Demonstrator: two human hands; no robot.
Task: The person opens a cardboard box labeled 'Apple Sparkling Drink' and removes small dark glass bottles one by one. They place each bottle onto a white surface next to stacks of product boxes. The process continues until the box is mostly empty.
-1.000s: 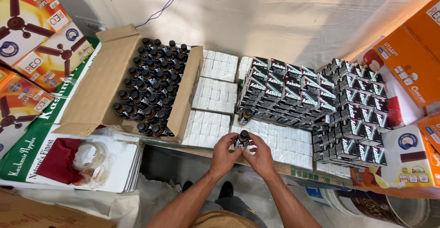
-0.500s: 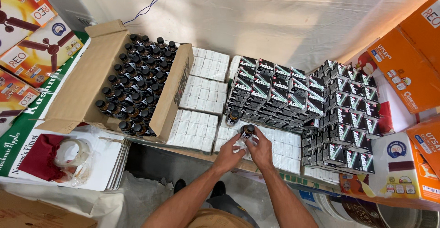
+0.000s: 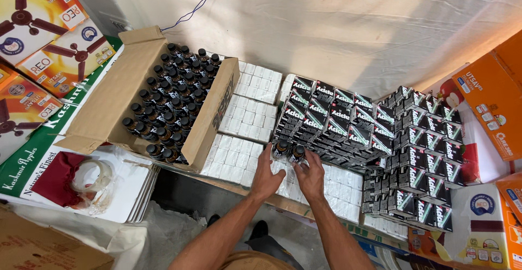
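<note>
Two small dark bottles stand side by side on the flat white packs (image 3: 247,119) in front of me. My left hand (image 3: 266,176) has its fingers around the left bottle (image 3: 280,149). The right bottle (image 3: 297,153) is gripped by the thumb and fingers of my right hand (image 3: 311,176). Both bottles sit just in front of the rows of black cartons (image 3: 331,120). To the left, an open cardboard box (image 3: 109,104) holds several dark bottles (image 3: 171,99) of the same kind, standing upright.
More black cartons (image 3: 418,156) are stacked at the right, next to orange boxes (image 3: 492,101). Fan boxes (image 3: 43,58) and a green and white box (image 3: 32,167) lie on the left, with a roll of clear tape (image 3: 89,175) on a red cloth (image 3: 57,175). White sheeting hangs behind.
Both hands have moved forward from the table edge to the foot of the black cartons. The dark bottles they held together are now apart and upright on the white packs.
</note>
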